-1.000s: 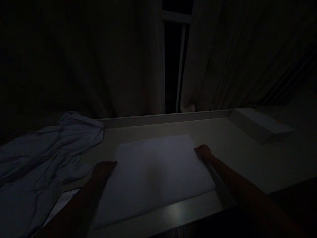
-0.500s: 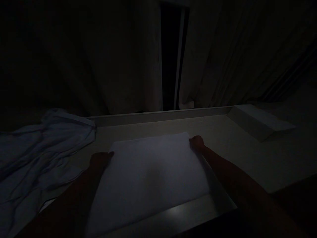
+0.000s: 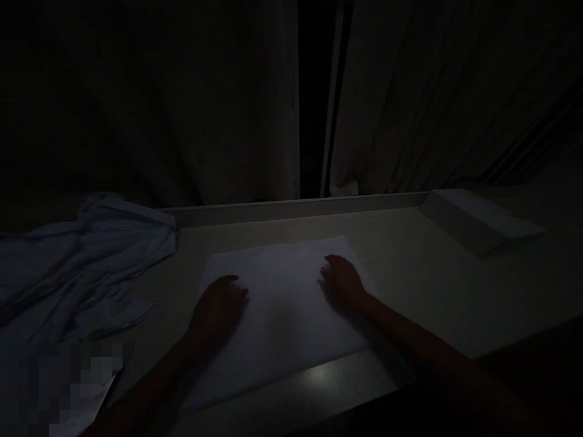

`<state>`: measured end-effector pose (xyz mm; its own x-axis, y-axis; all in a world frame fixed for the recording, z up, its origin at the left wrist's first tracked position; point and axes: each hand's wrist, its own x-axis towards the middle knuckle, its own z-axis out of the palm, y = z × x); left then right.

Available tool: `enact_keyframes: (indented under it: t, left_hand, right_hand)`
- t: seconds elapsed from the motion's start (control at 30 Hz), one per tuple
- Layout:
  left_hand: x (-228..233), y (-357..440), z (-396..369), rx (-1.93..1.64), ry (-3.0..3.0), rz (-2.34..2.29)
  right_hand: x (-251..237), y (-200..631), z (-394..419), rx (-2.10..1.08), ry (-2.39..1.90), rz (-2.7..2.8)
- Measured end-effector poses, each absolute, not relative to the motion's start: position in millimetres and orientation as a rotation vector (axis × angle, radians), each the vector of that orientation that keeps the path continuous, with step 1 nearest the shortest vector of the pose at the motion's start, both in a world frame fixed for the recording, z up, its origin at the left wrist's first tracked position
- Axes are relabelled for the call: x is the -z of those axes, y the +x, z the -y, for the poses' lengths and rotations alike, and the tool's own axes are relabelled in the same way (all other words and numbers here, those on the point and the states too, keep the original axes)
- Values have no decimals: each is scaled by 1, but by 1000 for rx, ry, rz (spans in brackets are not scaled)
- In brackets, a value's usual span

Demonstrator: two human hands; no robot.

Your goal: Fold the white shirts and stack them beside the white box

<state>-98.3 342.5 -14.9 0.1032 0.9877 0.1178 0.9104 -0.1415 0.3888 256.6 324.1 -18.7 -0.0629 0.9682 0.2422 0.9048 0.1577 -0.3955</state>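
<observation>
Your white cloth [image 3: 282,267] lies spread on the near middle of the desk [image 3: 455,291], its far edge running fairly straight and its near edge slanting, so that the left near corner comes closer to you than the right one. Your left hand [image 3: 221,306] is over the left part of it, fingers loosely bent and apart, clamped on nothing; your right hand [image 3: 344,282] is over the right part in much the same way, also without a grip. Whether the fingertips press on the weave or sit just above it, the dim light does not let me tell. For good work here, I would keep the palms low and the pressure light and even, and stroke outward from the middle toward the left and right edges, since a thin, soft sheet like this would likely ruck up if pushed inward. Mind the slant of the near edge: a small pull at one corner should square it better than a shove on the whole piece. A darker patch shows between your hands; it may be shadow or a stain. On the left, take care that your forearm does not drag the rumpled fabric [image 3: 91,261] along.
</observation>
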Motion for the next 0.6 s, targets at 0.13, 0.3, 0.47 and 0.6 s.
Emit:
enact_keyframes:
  t: [0.13,0.3,0.47,0.6]
  left_hand:
    - [52,-47,-260,-328,2660,-1514]
    - [79,-46,-220,-316,2711,-1631]
    - [79,-95,-222,-350,2626,-1856]
    - [78,-114,-221,-367,2593,-1935]
  right_hand:
    - [43,181,-237,-200,-1477,2285]
    - [64,180,-197,-199,-1600,2262]
    - [71,265,-186,-71,-1986,2084]
    - [77,300,-173,6,-2126,2006]
